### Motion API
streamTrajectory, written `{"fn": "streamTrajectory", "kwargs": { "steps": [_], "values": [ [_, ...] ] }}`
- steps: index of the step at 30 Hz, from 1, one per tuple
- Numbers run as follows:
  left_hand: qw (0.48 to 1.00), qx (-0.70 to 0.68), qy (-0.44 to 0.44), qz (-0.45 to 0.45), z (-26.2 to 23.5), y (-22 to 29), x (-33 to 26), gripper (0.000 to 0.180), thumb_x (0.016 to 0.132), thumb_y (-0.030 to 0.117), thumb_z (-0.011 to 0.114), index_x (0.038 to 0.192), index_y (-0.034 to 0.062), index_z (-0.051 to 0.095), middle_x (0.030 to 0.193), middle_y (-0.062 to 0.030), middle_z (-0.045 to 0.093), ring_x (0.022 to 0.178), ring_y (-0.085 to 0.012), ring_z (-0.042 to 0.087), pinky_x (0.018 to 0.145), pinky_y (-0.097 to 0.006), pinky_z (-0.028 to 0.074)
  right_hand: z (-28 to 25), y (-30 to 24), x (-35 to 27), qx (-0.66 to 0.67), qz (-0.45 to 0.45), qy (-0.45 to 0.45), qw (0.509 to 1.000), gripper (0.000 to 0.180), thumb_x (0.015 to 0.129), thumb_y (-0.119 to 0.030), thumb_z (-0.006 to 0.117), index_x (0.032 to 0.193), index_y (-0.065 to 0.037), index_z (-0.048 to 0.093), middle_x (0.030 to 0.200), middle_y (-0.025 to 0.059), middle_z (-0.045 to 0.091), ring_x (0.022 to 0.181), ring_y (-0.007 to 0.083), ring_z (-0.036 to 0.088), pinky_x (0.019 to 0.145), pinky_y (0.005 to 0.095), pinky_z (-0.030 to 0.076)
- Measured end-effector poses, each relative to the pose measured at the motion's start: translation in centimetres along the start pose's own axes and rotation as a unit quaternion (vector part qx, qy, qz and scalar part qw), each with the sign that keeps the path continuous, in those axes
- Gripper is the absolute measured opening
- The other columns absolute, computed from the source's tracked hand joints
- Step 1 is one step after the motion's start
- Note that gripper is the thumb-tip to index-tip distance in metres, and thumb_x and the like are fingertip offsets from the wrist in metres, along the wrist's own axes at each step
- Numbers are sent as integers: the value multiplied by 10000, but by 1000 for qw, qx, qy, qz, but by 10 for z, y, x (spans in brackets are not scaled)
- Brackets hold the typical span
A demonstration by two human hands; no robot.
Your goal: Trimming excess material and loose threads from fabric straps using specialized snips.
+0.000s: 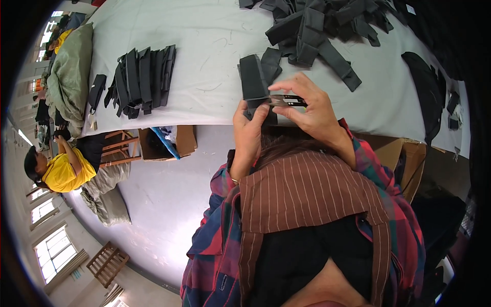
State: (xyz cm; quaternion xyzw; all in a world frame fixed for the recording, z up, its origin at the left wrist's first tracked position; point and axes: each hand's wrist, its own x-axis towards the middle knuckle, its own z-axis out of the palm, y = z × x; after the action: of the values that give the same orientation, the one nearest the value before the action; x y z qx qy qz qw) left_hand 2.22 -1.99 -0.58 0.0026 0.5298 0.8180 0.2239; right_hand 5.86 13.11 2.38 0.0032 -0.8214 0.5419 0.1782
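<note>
At the table's near edge, my left hand [247, 134] pinches the lower end of a dark grey fabric strip [252, 77], which stands up from my fingers. Closed around a pair of thread snips [289, 101], my right hand [313, 108] holds them with the blades pointing left. The blade tips meet the strip's edge, right beside my left thumb. Whether a thread lies between the blades is too small to tell. Just beyond, another dark strip [271, 64] lies partly behind the held one.
A loose heap of dark strips [312, 30] covers the far right of the white table [204, 30]. To the left lies a row of stacked strips [140, 79]. Dark curved fabric [423, 92] hangs over the right edge. A person in yellow [69, 171] sits at far left, near a cardboard box [186, 140].
</note>
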Motion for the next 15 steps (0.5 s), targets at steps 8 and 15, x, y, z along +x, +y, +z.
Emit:
{"fn": "streamTrajectory", "kwargs": {
  "steps": [8, 15],
  "values": [
    [997, 19, -69, -35, 10, 7, -5, 212, 930, 151, 543, 1084, 4, 560, 936, -71, 634, 824, -110, 582, 731, -233, 470, 2, 13, 7, -23, -43, 40, 998, 224, 758, -46, 691, 976, -92, 671, 927, 69, 648, 723, 187, 632, 649, 258, 490],
    [998, 9, -50, -40, 5, 8, -2, 252, 946, 180, 515, 1100, -18, 539, 876, -99, 637, 763, -138, 602, 654, -254, 482, -4, 6, 10, 135, 96, 52, 985, 110, 840, -20, 654, 938, 28, 640, 781, 17, 645, 749, 55, 564, 681, 203, 457]
  ]
}}
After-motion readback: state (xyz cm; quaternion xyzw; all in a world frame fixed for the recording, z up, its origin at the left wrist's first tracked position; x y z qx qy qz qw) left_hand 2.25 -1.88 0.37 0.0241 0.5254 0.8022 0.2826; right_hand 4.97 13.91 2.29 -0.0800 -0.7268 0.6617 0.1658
